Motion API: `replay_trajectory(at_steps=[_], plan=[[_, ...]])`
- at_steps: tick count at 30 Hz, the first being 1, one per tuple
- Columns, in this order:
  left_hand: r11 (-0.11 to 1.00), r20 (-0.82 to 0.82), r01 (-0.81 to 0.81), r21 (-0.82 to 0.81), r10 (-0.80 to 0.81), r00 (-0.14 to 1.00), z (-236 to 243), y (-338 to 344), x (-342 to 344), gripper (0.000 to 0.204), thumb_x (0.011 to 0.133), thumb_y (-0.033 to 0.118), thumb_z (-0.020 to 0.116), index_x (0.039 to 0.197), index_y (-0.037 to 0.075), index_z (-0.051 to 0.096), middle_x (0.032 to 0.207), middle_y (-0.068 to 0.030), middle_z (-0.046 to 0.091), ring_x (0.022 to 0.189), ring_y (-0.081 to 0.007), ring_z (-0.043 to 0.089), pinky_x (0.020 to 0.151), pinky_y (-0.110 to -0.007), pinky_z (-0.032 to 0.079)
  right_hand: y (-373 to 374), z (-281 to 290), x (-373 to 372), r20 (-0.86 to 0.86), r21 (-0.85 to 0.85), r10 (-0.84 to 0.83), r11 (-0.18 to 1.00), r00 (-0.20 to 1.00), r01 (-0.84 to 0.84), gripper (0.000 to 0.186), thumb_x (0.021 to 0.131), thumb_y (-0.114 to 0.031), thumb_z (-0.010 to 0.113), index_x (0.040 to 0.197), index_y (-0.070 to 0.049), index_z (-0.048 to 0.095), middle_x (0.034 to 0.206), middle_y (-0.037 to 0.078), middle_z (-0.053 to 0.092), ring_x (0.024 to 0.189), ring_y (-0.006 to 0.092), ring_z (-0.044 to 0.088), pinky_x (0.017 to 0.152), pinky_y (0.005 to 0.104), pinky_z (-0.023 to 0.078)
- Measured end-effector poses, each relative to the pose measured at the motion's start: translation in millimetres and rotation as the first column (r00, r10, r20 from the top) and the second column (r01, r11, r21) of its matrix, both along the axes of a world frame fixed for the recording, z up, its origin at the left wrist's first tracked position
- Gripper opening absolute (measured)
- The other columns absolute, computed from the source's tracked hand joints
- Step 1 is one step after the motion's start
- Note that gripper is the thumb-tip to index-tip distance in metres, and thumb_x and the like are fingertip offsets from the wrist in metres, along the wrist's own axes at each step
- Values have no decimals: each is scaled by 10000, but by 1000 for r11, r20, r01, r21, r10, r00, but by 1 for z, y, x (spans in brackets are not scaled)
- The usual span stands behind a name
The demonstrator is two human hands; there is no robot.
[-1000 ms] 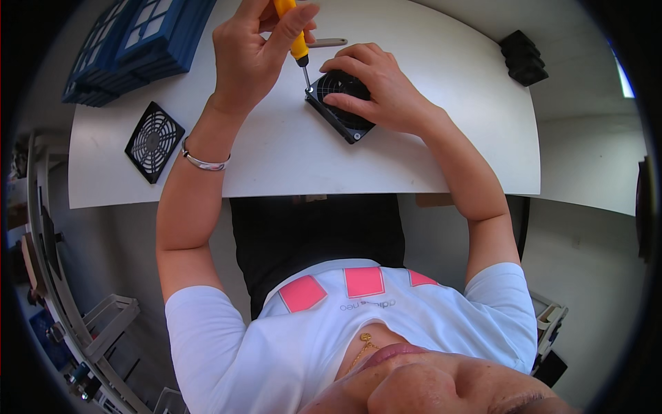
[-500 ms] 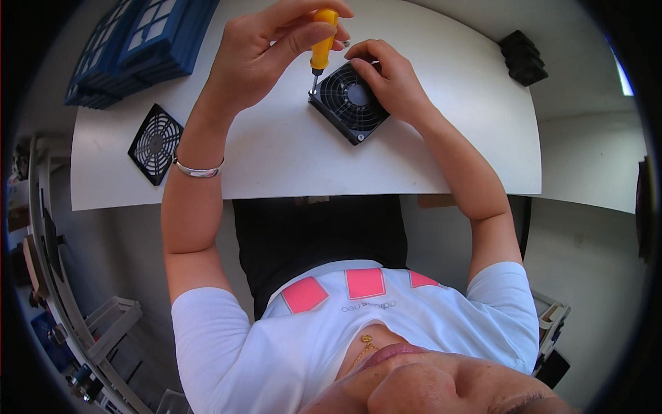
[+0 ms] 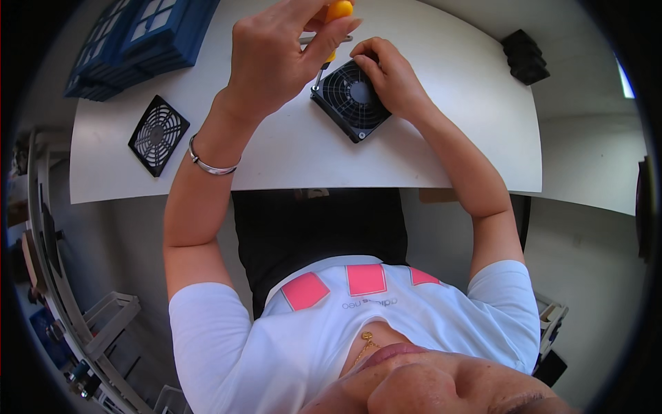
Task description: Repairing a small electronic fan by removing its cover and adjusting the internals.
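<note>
Left hand (image 3: 272,62) grips yellow screwdriver (image 3: 339,10) in its fingers, long axis slanting far-right to near-left, tip down at left corner of square black fan (image 3: 359,92) on worktop (image 3: 283,155), right hand (image 3: 393,79) fingers clasping its far-right edge.

left grip (image 3: 272,58) shifted rightward, now hiding more of the yellow-handled screwdriver (image 3: 340,10) (the rounded end and a lower sliver of handle show) | right grip (image 3: 392,79) drawn back from across the fan (image 3: 350,107) to its right edge, uncovering its centre
</note>
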State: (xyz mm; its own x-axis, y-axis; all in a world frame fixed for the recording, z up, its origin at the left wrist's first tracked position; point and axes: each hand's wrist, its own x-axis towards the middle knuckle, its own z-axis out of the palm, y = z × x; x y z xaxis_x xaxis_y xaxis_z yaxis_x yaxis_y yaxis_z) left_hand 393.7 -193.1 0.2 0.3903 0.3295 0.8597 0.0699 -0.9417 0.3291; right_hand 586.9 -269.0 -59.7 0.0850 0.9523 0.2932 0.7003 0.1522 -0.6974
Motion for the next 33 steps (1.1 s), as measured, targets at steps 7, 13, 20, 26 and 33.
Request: replay_trajectory(at_steps=[7, 13, 20, 26, 33], plan=[[948, -3, 237, -214, -243, 970, -4, 16, -9, 238, 959, 206, 649, 1105, 19, 651, 860, -74, 704, 715, -132, 700, 651, -229, 555, 3, 18, 10, 77, -185, 126, 977, 989, -110, 222, 949, -210, 613, 1101, -48, 600, 1121, 146, 592, 1016, 296, 582, 916, 375, 463], [865, -74, 351, -358, -401, 913, 6, 18, -17, 340, 959, 164, 637, 1267, 23, 613, 1006, -121, 710, 872, -168, 713, 735, -254, 573, -8, 34, 13, 349, -80, 569, 810, 745, -581, 897, 610, -541, 870, 1327, -109, 549, 1333, 143, 522, 1287, 329, 431, 1098, 463, 325], [789, 35, 467, -399, -496, 868, -1, 21, -13, 370, 911, 80, 665, 1268, 1, 608, 1114, -153, 692, 1025, -208, 688, 842, -297, 589, -12, 30, 6, 402, -117, 502, 858, 766, -500, 995, 572, -549, 877, 1376, -109, 487, 1316, 127, 517, 1285, 317, 424, 1089, 456, 322], [840, 10, 313, -442, -345, 939, 5, 16, -14, 343, 882, 89, 707, 1209, 6, 643, 1021, -108, 722, 917, -179, 714, 792, -257, 589, -13, 27, -1, 452, -105, 425, 898, 784, -427, 967, 591, -568, 850, 1368, -120, 490, 1296, 126, 526, 1260, 313, 441, 1065, 453, 336], [991, 11, 11, -134, -9, 1000, 8, 4, -2, 288, 854, 158, 760, 1103, 47, 668, 911, -75, 696, 767, -146, 681, 681, -241, 567, -14, 14, -18, 469, -15, 269, 955, 841, -298, 996, 588, -611, 827, 1360, -79, 489, 1292, 156, 530, 1232, 334, 454, 1048, 469, 345]])
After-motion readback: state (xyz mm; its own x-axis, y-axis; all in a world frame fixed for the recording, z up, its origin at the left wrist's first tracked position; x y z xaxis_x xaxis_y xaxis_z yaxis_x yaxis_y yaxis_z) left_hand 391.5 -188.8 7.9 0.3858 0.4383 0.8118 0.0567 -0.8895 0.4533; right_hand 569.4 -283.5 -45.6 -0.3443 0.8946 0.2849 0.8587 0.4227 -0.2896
